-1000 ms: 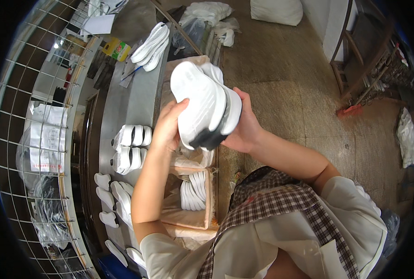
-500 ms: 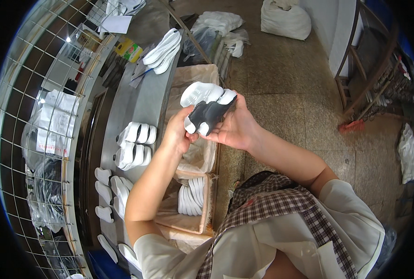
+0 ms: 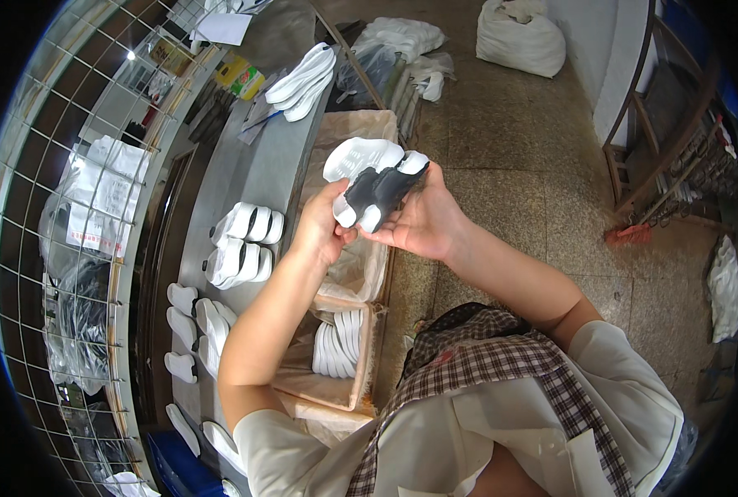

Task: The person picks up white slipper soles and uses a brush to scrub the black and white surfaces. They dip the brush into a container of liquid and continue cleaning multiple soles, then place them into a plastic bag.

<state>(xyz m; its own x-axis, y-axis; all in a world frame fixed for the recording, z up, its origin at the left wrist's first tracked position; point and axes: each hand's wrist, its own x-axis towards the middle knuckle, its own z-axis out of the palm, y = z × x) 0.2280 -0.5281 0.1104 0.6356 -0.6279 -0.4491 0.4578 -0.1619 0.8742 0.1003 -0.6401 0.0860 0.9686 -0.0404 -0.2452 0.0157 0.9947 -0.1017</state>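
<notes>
Up in front of me, both hands hold a small bundle of black-and-white shoe soles (image 3: 377, 197). Its middle is black with white ends, and a pale perforated sole face shows on the far side. My left hand (image 3: 323, 228) is closed on the near left edge, thumb on top. Palm up, my right hand (image 3: 427, 219) is closed round the right side, some of its fingers hidden underneath. Below them is a lined bin (image 3: 371, 282). Left of my left forearm, groups of white soles with dark parts (image 3: 241, 261) lie on the metal bench (image 3: 249, 178).
A nearer lined bin (image 3: 299, 374) contains several stacked white soles (image 3: 337, 346). More white soles (image 3: 303, 83) lie at the bench's far end. Wire mesh (image 3: 71, 240) borders the left side. A white sack (image 3: 520, 35) stands on the far floor; a metal rack (image 3: 663, 124) is at right.
The shoe soles stay in both hands and are turned slightly. The surroundings have shifted a little in the picture as my view moved.
</notes>
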